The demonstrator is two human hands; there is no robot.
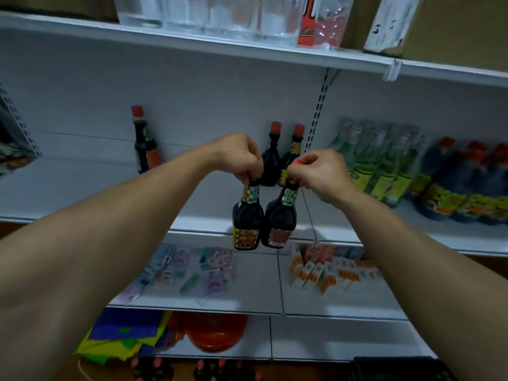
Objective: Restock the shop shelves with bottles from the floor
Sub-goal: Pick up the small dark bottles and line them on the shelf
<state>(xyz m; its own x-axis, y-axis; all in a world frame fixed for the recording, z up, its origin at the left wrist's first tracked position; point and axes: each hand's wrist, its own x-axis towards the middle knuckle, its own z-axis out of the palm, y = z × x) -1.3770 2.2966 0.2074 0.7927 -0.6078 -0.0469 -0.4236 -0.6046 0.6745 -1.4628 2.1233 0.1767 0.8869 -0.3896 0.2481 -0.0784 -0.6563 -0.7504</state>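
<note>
My left hand (239,156) grips the red cap of a dark sauce bottle (246,215), which hangs upright in front of the white middle shelf (82,188). My right hand (316,170) grips the cap of a second dark bottle (279,215), tilted slightly and touching the first. Both hang just before the shelf's front edge. On the shelf behind stand two matching bottles (275,158) and one more (144,141) to the left. Several red-capped bottles (209,371) stand on the floor at the bottom of the view.
Green bottles (379,163) and large dark bottles (467,185) fill the shelf's right part. The lower shelf holds packets (192,270) and small boxes (324,273). Clear containers (209,17) and a cardboard box (439,26) sit on the top shelf. A red bowl (217,331) lies lower down.
</note>
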